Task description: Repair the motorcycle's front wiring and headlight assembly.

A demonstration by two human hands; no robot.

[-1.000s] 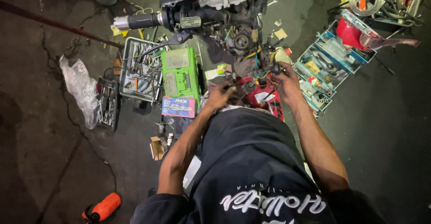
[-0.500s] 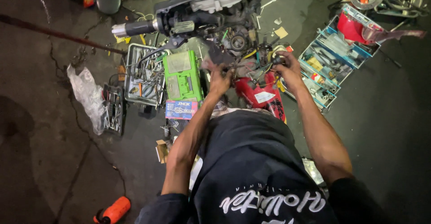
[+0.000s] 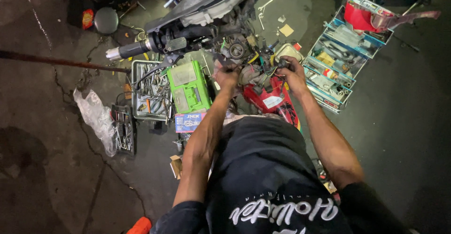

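Working mid-teardown: left hand (image 3: 227, 76) and right hand (image 3: 292, 69) both closed on engine parts (image 3: 251, 72) at frame centre, probably wiring; red fairing (image 3: 270, 100) still on, toolbox (image 3: 336, 69) open.

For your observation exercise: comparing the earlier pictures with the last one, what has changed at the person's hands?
Both hands reached further forward into the scooter's exposed parts: the left hand beside the green box, the right hand among wiring above the red panel. Whether either grips anything is unclear. The blue toolbox and tool tray stayed.
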